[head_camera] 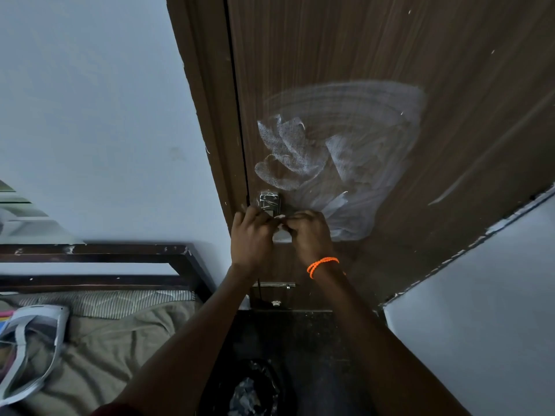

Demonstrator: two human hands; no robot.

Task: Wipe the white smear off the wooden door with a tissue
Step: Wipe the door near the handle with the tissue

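While both hands meet low against the dark brown wooden door (390, 40), a small crumpled white tissue (282, 234) sits pinched between them, showing only as a pale wad in the gap between the fingers. The left hand (252, 235) is curled nearly closed, its fingertips gripping the tissue's left edge; the right hand (309, 235), with a thin orange corded band (322, 265) at the wrist, is likewise closed on the tissue's right edge. Just above the knuckles sits a silver metal latch plate (269, 202) at the door's edge. The broad white smear (345, 145) spreads up and to the right of the hands in curved streaks, its lower tail reaching down just beside the right hand. Left of the arms lies a bed with an olive-brown blanket (99, 340) and a dark wooden bed frame (96, 250), and a dark bin (252, 391) stands below the forearms.
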